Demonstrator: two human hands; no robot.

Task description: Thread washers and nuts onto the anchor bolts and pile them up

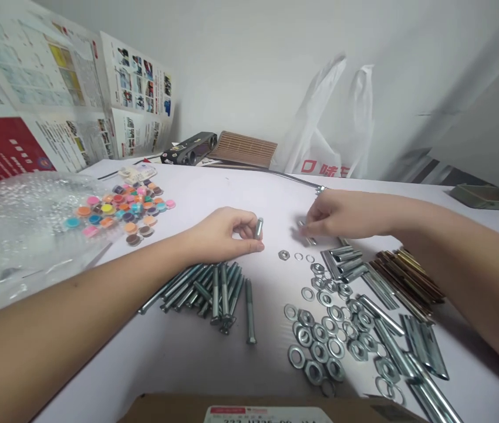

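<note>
White tabletop (165,364), pale wall (240,70) behind, and the left hand (229,234) has a short silver metal cylinder (259,228) pinched, nearly upright, just beyond a heap of long silver metal bolts (216,291)! Across to the right hand (326,214), blurred, fingertips pinching a slim silver metal rod (312,240). Between them, slightly nearer: one silver hexagonal nut (280,255), two thin silver washers (295,257), all in a row.
</note>
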